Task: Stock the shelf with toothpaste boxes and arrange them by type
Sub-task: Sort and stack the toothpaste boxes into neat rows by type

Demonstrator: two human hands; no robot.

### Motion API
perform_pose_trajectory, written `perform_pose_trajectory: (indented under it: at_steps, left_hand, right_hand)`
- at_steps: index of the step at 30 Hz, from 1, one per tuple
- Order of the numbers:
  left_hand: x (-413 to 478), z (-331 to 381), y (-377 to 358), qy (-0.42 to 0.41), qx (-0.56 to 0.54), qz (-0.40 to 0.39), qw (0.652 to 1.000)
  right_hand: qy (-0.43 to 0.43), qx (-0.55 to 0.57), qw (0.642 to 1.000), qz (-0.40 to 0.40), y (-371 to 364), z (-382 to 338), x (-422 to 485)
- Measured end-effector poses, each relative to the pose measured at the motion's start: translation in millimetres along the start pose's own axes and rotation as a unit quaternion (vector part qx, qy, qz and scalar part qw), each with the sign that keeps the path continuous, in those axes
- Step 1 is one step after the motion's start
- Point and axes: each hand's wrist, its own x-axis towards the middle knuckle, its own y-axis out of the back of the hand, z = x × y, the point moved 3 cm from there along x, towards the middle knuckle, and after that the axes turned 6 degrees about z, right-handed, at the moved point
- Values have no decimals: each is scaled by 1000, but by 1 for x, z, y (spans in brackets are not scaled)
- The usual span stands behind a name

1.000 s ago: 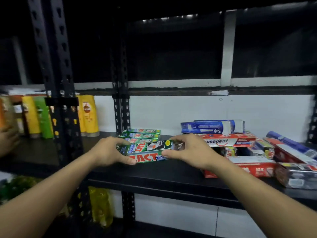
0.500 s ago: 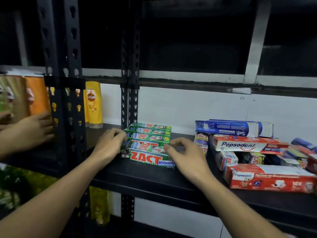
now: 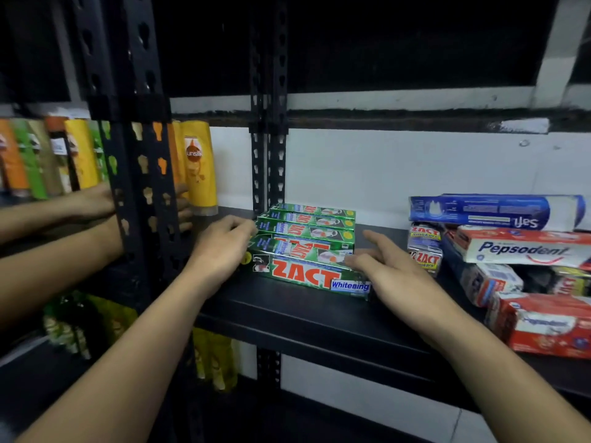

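Note:
A stack of green ZACT toothpaste boxes (image 3: 307, 247) lies on the black shelf (image 3: 313, 318), stepped from front to back beside the upright post. My left hand (image 3: 220, 247) has bent fingers pressed against the left ends of the boxes. My right hand (image 3: 393, 270) is on the right side, its straight fingers touching the right end of the front boxes. Neither hand has a box lifted. The front box reads "Whitening".
A loose pile sits to the right: red Pepsodent boxes (image 3: 524, 247), a blue box (image 3: 492, 211) on top, small ZACT Smokers boxes (image 3: 425, 247). On the left shelf, another person's hands (image 3: 96, 203) handle shampoo bottles (image 3: 198, 167). Black perforated posts (image 3: 268, 123) divide the bays.
The green box held in both hands a second ago now lies on the ZACT stack. My right hand has let go and straightened at the stack's right end. The view moved closer.

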Motion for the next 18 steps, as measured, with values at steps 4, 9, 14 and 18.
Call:
perform_pose_trajectory:
  at_steps: [4, 9, 14, 18]
  left_hand:
    - [-2, 1, 1, 4, 1, 1, 1000]
    - [-4, 1, 1, 8, 10, -10, 1000]
    - [-6, 4, 2, 10, 9, -10, 1000]
    - [-9, 5, 3, 6, 12, -2, 1000]
  right_hand:
    - [-2, -5, 1000, -21, 1, -4, -5]
    - [1, 15, 1000, -27, 1, -5, -7]
    - [2, 29, 999, -26, 2, -6, -7]
    - [4, 24, 1000, 2, 3, -1, -8]
